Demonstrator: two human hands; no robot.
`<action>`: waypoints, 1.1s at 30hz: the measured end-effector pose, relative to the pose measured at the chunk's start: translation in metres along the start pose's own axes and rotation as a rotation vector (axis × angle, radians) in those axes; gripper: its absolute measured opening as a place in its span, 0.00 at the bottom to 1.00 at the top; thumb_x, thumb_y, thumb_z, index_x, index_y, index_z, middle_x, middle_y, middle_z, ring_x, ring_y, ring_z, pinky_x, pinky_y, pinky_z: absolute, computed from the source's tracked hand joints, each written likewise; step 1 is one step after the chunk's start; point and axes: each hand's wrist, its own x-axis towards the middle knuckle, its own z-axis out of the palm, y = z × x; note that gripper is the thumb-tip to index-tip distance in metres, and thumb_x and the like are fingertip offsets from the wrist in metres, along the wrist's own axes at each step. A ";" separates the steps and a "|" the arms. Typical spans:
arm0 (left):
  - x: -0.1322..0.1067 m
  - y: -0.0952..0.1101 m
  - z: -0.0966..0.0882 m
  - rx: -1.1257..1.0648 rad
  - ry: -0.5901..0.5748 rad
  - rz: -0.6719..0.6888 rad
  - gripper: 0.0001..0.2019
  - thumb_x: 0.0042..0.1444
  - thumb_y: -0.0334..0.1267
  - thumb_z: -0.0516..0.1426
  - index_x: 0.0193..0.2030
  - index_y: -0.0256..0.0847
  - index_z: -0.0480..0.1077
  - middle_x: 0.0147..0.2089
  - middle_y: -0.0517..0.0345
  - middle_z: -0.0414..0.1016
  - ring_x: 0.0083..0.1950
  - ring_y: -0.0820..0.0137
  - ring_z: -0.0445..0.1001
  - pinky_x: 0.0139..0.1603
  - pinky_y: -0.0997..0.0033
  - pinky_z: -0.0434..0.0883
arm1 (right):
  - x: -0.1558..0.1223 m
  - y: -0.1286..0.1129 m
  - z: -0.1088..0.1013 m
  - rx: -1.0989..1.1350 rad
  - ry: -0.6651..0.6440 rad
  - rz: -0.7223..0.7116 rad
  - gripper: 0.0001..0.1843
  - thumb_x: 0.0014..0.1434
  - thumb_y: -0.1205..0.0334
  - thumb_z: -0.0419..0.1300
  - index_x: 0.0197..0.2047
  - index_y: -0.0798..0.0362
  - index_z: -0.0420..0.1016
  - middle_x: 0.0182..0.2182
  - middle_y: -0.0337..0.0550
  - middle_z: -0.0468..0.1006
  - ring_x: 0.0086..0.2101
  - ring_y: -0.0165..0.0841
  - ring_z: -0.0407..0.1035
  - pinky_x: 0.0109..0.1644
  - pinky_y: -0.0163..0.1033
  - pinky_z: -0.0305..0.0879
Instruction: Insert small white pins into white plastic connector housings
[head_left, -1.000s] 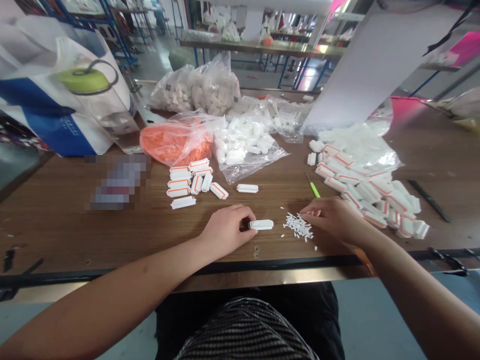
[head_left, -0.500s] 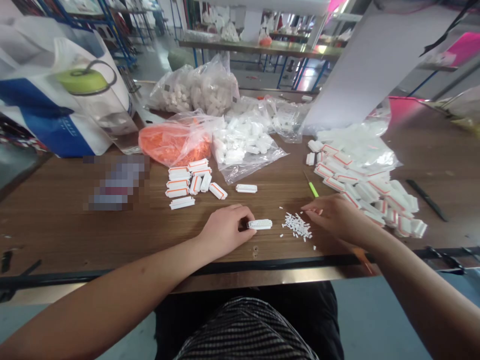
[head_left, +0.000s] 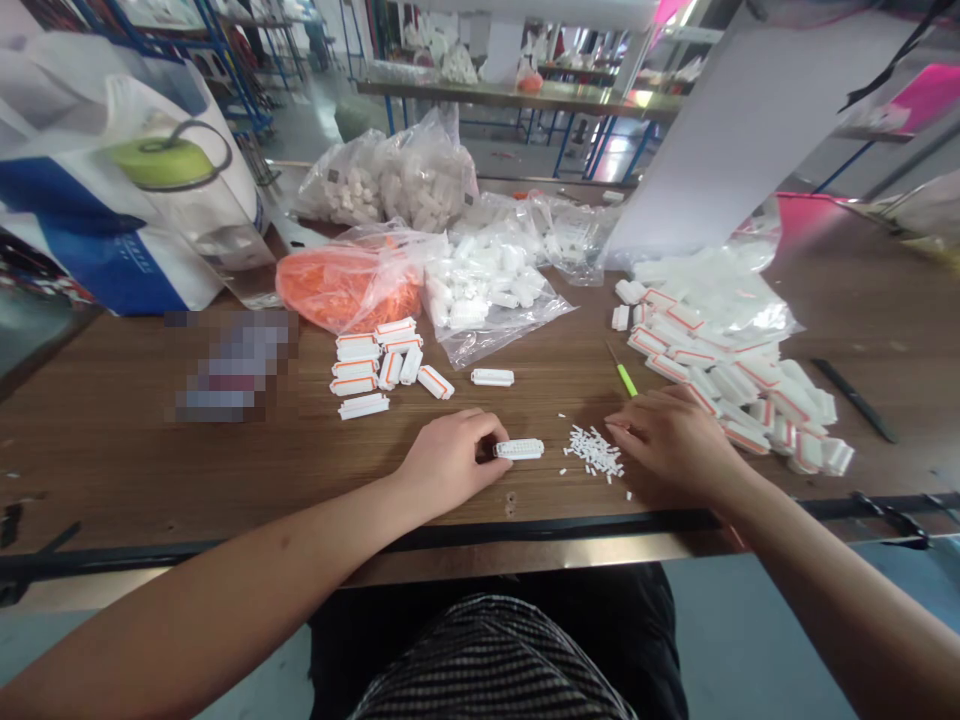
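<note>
My left hand (head_left: 448, 458) rests on the wooden table (head_left: 112, 450), its fingers closed on one end of a small white plastic connector block (head_left: 519, 449). My right hand (head_left: 671, 435) lies palm down just right of a little heap of tiny white pins (head_left: 595, 452), fingertips curled together at its edge; whether they pinch a pin is hidden. A green-handled tool (head_left: 624, 374) lies just beyond that hand.
White blocks with orange strips lie in a small group (head_left: 375, 364) at centre left and a large pile (head_left: 735, 370) at right. One loose white block (head_left: 493, 377) sits between. Bags of orange parts (head_left: 346, 283) and white parts (head_left: 487, 285) stand behind. A black tool (head_left: 855, 400) lies far right.
My right hand has slid slightly down and toward the pin heap. My left hand and the block it holds have stayed in place.
</note>
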 end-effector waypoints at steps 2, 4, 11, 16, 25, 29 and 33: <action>0.000 0.000 0.000 0.005 0.000 -0.002 0.04 0.52 0.36 0.62 0.36 0.42 0.73 0.30 0.63 0.70 0.30 0.72 0.67 0.35 0.70 0.64 | -0.001 0.001 -0.003 0.103 -0.023 0.059 0.13 0.60 0.58 0.55 0.31 0.49 0.81 0.27 0.42 0.82 0.30 0.36 0.74 0.41 0.43 0.62; 0.000 0.000 0.000 0.006 0.003 -0.006 0.05 0.52 0.36 0.63 0.36 0.42 0.73 0.30 0.63 0.70 0.30 0.72 0.67 0.35 0.70 0.64 | 0.000 0.003 -0.006 0.198 -0.035 0.167 0.13 0.60 0.57 0.56 0.32 0.48 0.82 0.27 0.40 0.83 0.28 0.35 0.74 0.38 0.42 0.65; 0.001 0.001 -0.001 0.000 -0.008 -0.018 0.05 0.52 0.36 0.63 0.36 0.42 0.73 0.31 0.63 0.70 0.29 0.72 0.67 0.34 0.70 0.64 | 0.005 0.008 -0.005 0.357 -0.134 0.248 0.12 0.58 0.56 0.57 0.34 0.49 0.82 0.32 0.42 0.84 0.29 0.35 0.76 0.34 0.39 0.69; 0.000 0.001 0.000 0.001 0.006 -0.017 0.05 0.52 0.35 0.63 0.36 0.42 0.73 0.30 0.63 0.70 0.29 0.72 0.67 0.34 0.69 0.63 | 0.009 0.010 -0.003 0.318 -0.176 0.251 0.13 0.58 0.56 0.57 0.32 0.50 0.81 0.30 0.42 0.83 0.30 0.35 0.75 0.35 0.39 0.68; 0.001 0.001 0.001 0.000 0.003 -0.011 0.05 0.52 0.35 0.63 0.36 0.42 0.73 0.30 0.64 0.70 0.30 0.72 0.67 0.36 0.69 0.65 | 0.013 -0.012 -0.011 0.420 -0.126 0.339 0.10 0.56 0.57 0.58 0.27 0.50 0.78 0.24 0.39 0.79 0.25 0.33 0.71 0.29 0.37 0.64; 0.000 0.001 0.003 -0.020 0.014 -0.025 0.05 0.51 0.35 0.63 0.36 0.43 0.74 0.30 0.65 0.69 0.30 0.72 0.68 0.36 0.69 0.65 | 0.025 -0.056 -0.014 0.663 -0.109 0.172 0.10 0.59 0.58 0.58 0.28 0.50 0.76 0.27 0.40 0.80 0.29 0.32 0.72 0.34 0.37 0.66; 0.000 0.002 0.002 -0.032 0.010 -0.026 0.05 0.52 0.34 0.63 0.36 0.44 0.74 0.29 0.65 0.69 0.30 0.72 0.68 0.36 0.69 0.66 | 0.036 -0.084 -0.008 0.626 -0.084 0.016 0.08 0.60 0.62 0.57 0.30 0.51 0.75 0.25 0.37 0.77 0.28 0.30 0.68 0.38 0.38 0.63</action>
